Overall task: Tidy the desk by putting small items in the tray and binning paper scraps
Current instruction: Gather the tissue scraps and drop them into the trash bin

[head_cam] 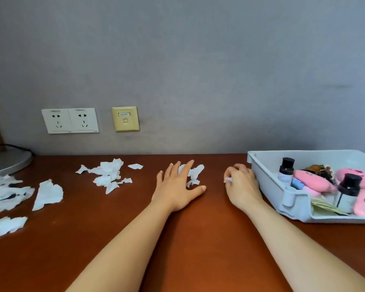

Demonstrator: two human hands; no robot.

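Head view: tray [325, 160] holds bottles [286, 169], pink toys [313, 183]

A plain grey wall [198, 60] rises behind the reddish-brown wooden surface [198, 239]. Low on the wall, left, sit a white double power socket [70, 120] and, beside it, a yellowed network socket [125, 118]. A round metal base [9, 162] with a black cable [16, 146] stands far left.
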